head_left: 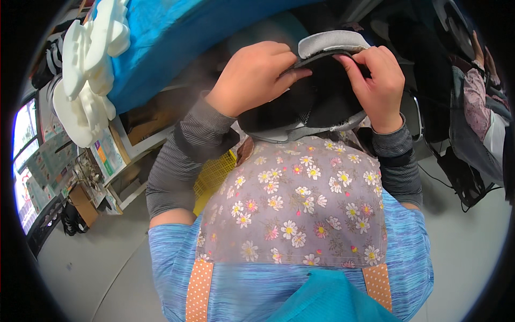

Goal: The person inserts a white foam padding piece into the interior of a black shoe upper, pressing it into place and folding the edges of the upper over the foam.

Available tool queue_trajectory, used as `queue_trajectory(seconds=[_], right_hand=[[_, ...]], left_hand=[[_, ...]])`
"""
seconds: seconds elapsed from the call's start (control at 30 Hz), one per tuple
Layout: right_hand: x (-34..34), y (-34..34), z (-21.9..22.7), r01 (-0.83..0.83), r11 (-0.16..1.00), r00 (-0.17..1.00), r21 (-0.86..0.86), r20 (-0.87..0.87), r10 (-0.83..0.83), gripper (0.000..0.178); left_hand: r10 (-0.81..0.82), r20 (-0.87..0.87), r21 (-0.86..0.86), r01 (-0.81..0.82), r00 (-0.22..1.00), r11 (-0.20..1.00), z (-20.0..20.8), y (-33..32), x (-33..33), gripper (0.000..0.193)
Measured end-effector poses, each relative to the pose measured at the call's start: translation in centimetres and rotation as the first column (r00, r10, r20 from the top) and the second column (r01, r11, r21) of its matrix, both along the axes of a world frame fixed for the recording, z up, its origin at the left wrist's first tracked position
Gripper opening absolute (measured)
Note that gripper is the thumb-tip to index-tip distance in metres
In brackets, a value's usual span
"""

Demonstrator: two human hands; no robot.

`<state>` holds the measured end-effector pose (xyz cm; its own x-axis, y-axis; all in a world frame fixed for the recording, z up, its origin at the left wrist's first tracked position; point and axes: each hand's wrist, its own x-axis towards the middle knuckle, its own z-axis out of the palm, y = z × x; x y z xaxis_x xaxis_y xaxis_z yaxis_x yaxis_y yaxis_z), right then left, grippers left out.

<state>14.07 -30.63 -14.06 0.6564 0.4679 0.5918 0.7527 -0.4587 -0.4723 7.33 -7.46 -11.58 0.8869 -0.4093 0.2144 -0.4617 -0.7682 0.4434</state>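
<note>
A black fabric piece (pixel 279 111) with grey edging is held up in front of my chest; its exact kind I cannot make out. It opens toward me like a pouch, dark inside. My left hand (pixel 252 78) pinches its far rim between thumb and fingers. Farther right along that rim, my right hand (pixel 380 86) grips the edge, its thumb on the near side. A curved light grey padded strip (pixel 333 43) stands up from the rim between the hands, beside my right fingers. The near edge of the piece rests close to my flowered apron (pixel 300 209).
White moulded foam pieces (pixel 86 70) are stacked at the far left beside a large blue covering (pixel 155 43). Below my left forearm is a yellow perforated basket (pixel 213 174). Another person's sleeve (pixel 476 99) shows at the right, near a black chair-like frame (pixel 464 180).
</note>
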Motion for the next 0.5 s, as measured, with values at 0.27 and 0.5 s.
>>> queue_trajectory(seconds=[0.27, 0.5], right_hand=[[3.0, 1.6, 4.8, -0.199, 0.969, 0.948, 0.146, 0.278, 0.153, 0.024], [2.1, -2.0, 3.5, 0.289, 0.838, 0.942, 0.464, -0.296, -0.161, 0.051]], left_hand=[[0.348, -0.011, 0.121, -0.344, 0.937, 0.931, 3.2, -1.0, 1.6, 0.05], [0.571, -0.125, -0.602, -0.519, 0.812, 0.607, 2.9, -0.7, 2.7, 0.055]])
